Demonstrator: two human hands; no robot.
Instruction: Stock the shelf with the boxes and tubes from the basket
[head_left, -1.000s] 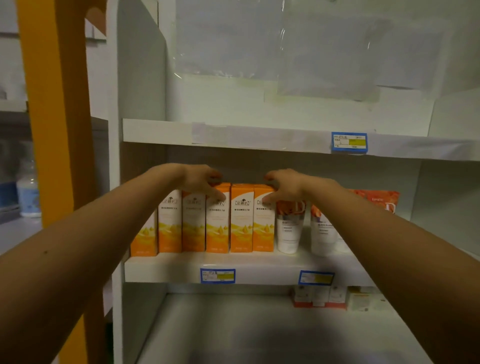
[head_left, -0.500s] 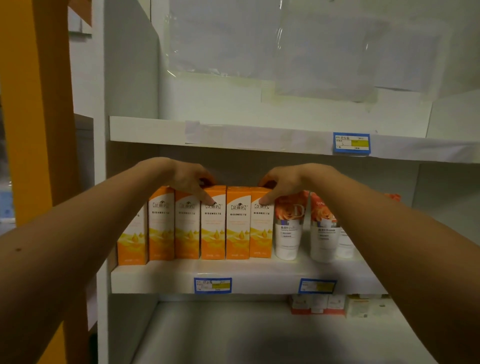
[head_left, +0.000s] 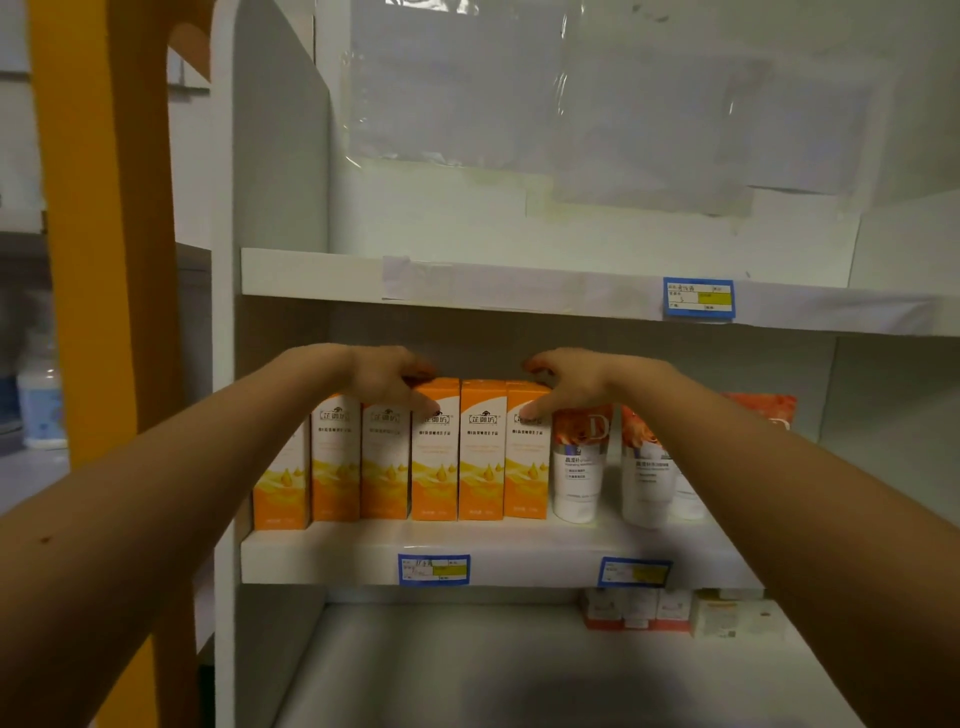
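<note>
**While the left hand (head_left: 387, 382) and right hand (head_left: 569, 384) grip the boxes (head_left: 483, 452), tubes (head_left: 579, 467) stand just beside**

Where the middle shelf (head_left: 337, 556) crosses the centre of the frame, six orange-and-white boxes stand upright in a row, side against side. The left hand lies over the tops of the third and fourth boxes from the left, its fingers curled behind them and its thumb pressed on the fourth box's front. The right hand takes the sixth box, at the row's right end, in the same way: fingers hooked over the top, thumb on the face. The fifth box stands between the two hands.

Just right of the row, white tubes with orange tops stand upright on the same shelf, partly covered by the right forearm. Two blue-and-yellow labels (head_left: 434, 569) sit on the shelf's front edge. Small packs (head_left: 636, 608) lie on the shelf below, lower right. A clear sheet (head_left: 519, 104) is taped across the back wall at the top, and an orange post (head_left: 104, 208) runs down the left of the frame.
</note>
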